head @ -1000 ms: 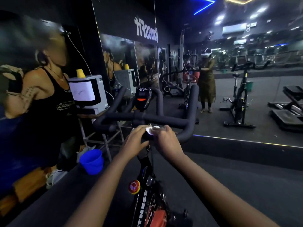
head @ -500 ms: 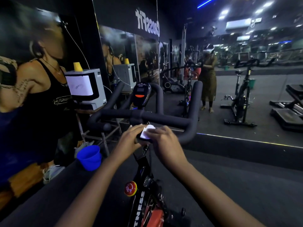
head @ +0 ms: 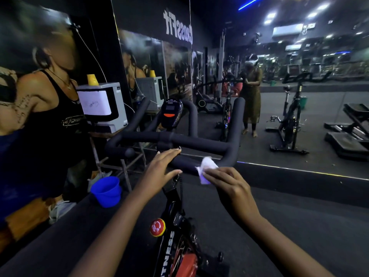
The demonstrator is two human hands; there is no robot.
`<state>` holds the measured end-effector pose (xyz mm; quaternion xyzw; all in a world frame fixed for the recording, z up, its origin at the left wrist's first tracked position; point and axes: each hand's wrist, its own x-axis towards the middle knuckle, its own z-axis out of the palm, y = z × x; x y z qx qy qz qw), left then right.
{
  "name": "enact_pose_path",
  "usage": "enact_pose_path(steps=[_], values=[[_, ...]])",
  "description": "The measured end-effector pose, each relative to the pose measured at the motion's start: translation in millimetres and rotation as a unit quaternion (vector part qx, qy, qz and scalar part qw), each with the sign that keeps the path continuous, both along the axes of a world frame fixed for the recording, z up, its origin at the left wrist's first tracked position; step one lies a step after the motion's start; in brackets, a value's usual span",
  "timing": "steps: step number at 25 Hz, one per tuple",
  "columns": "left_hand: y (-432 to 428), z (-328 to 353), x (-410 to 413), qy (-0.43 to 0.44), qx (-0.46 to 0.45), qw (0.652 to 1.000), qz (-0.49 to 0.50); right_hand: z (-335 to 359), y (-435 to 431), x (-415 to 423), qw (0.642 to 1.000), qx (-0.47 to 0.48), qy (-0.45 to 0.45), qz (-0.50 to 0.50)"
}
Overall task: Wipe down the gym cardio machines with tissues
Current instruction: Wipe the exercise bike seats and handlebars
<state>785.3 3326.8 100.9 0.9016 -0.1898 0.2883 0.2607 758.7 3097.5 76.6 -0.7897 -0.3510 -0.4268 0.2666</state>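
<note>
Right hand (head: 229, 184): fingers curled, the fingertips pinching a crumpled white tissue (head: 206, 169) and pressing it against the near bar of the black padded handlebar (head: 199, 141). The tissue lies directly ahead of the fingertips, just short of the bend where the bar turns forward into its right-side horn.

Left hand (head: 162, 166): fingers straight and together, thumb spread below, holding nothing. It lies flat over the same near bar at its centre, beside the right hand but apart from it, fingertips reaching the clamp on the cross bar.

Beyond the left hand's fingertips stands the console (head: 171, 112), bearing an orange mark under its dark screen. Below and between both wrists runs the frame of the exercise bike (head: 168, 254), with a red knob (head: 157, 227) on it under the left forearm. Left of the left forearm sits a blue cup (head: 105, 191). Farther left and ahead, a grey box (head: 116, 100) carries a yellow cup (head: 92, 79). Ahead of both hands a wall mirror (head: 329, 92) reflects the person standing at the bike.
</note>
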Motion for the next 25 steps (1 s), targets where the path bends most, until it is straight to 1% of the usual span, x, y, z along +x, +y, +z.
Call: enact_pose_path(steps=[3,5,6,9,11,13,15,19,22,25], values=[[-2.0,1.3,-2.1,0.010,0.014,1.000,0.006,28.5,41.1,11.7,0.999,-0.025,0.021,0.001],[-3.5,2.5,-4.2,0.009,0.023,1.000,0.012,33.2,51.9,19.0,0.997,-0.056,0.024,-0.036],[-4.3,2.9,-4.9,-0.005,0.040,0.999,0.017,31.0,47.9,20.2,0.996,-0.070,0.022,-0.060],[-12.8,-0.7,-6.8,-0.082,0.135,0.986,0.048,19.7,11.5,21.3,0.990,-0.083,0.043,-0.106],[-26.9,-2.8,-7.1,-0.112,0.163,0.979,0.054,19.0,-19.0,27.8,0.987,-0.086,0.058,-0.120],[-47.6,-0.5,-8.2,-0.117,0.167,0.978,0.051,25.1,-38.7,35.0,0.986,-0.073,0.083,-0.123],[-67.7,-0.3,-6.5,-0.101,0.170,0.979,0.052,26.1,-37.4,33.6,0.988,-0.049,0.094,-0.111],[-90.7,-14.4,-3.7,-0.076,0.218,0.969,0.090,-4.5,-15.6,24.6,0.995,-0.005,0.066,-0.074],[-93.4,-18.5,-1.3,-0.090,0.205,0.969,0.107,-5.6,-32.0,46.3,0.995,0.006,0.044,-0.088],[-94.2,-19.2,0.0,-0.101,0.210,0.966,0.117,5.9,-46.8,74.4,0.995,-0.015,0.044,-0.087]])
